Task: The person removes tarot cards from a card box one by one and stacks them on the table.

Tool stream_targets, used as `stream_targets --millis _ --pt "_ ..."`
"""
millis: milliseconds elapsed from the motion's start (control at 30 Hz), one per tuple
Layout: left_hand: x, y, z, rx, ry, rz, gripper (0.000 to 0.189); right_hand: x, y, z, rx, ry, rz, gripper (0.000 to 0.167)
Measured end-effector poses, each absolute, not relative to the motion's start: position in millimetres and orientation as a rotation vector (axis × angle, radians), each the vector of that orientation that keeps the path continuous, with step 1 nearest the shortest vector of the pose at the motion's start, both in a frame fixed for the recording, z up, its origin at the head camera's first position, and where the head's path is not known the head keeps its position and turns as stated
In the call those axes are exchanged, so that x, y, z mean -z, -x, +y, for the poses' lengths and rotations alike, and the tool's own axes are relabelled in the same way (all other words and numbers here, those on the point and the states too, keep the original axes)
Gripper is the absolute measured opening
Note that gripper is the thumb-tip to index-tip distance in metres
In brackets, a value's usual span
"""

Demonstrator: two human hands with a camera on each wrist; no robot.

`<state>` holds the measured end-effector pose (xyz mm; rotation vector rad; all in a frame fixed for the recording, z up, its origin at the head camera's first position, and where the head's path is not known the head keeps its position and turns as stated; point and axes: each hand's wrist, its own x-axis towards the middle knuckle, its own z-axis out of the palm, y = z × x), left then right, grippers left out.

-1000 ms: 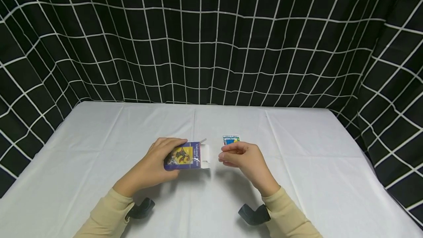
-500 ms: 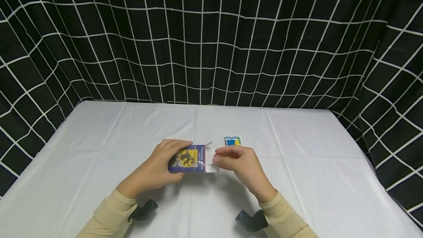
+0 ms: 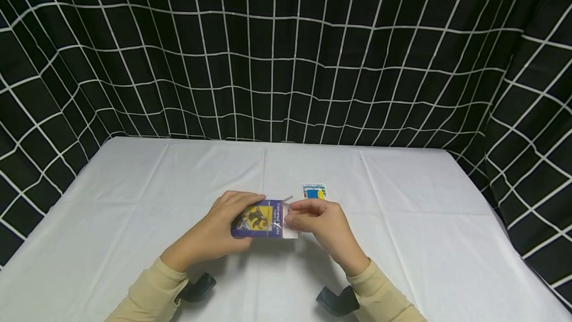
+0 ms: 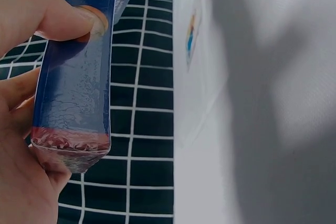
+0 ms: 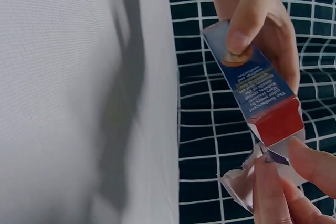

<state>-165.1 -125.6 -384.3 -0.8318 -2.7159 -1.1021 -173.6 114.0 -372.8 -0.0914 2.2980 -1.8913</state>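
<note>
My left hand [image 3: 223, 230] grips a purple-blue tarot card box [image 3: 256, 218] above the table, its thumb pressed on the narrow printed side, as the left wrist view shows. The open end of the box points right. There my right hand [image 3: 323, 225] has thumb and forefinger together at the white end flap [image 5: 244, 179], pinching its edge. The inside of the box is hidden from view. Behind the right hand, a colourful card [image 3: 315, 191] lies flat on the cloth, its near part covered by the fingers in the head view.
A white cloth covers the table [image 3: 178, 173]. Behind it and at both sides hangs a black curtain [image 3: 286, 53] with a white grid. Dark curved pieces [image 3: 337, 301] stick out from both sleeves near the wrists.
My left hand has carried the box a little right and nearer. The right hand has moved left from beside the card to the box's open end, where its fingertips now meet the flap.
</note>
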Motion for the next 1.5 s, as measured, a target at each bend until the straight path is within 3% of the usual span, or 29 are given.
stream_targets --millis 867,1500 --pt "385.5 163.5 -122.5 1.101 0.842 -2.709 0.080 377.1 174.9 107.8 1.909 0.008 2.352 0.026" --pt "384.2 163.9 -124.8 1.110 0.823 -2.716 0.081 369.0 179.7 125.9 1.790 0.156 2.379 0.040"
